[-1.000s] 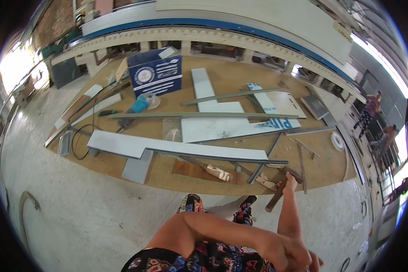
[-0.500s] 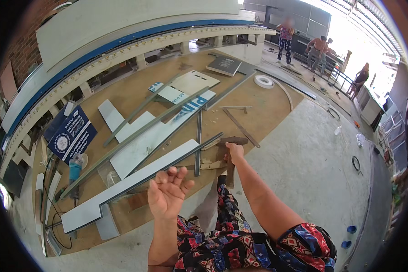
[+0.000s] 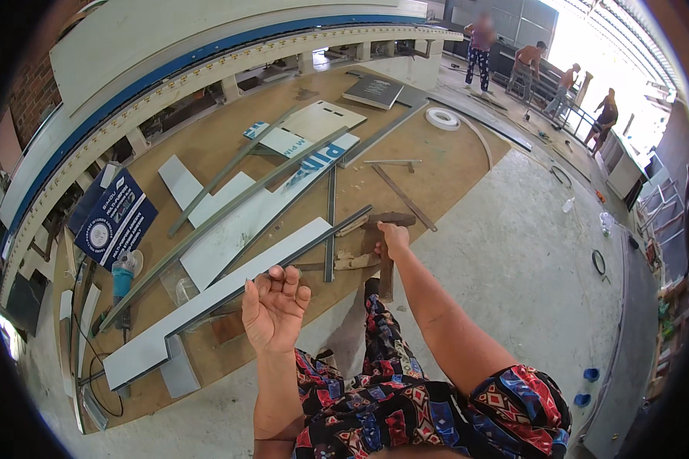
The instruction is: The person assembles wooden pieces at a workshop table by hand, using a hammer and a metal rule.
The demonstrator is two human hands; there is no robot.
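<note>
Wooden hammer handle [image 3: 383,268] upright | right hand [image 3: 394,239] gripping | head [image 3: 389,219] leftward

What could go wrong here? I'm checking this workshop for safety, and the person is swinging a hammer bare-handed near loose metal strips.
The right hand grips a hammer over small wooden blocks by the metal strips; a glancing blow might kick a piece loose. The left hand hangs open and bare near the white panel, whose edge could perhaps cut it. The angle grinder and its cable lie at the board's edge, a possible snag.
</note>
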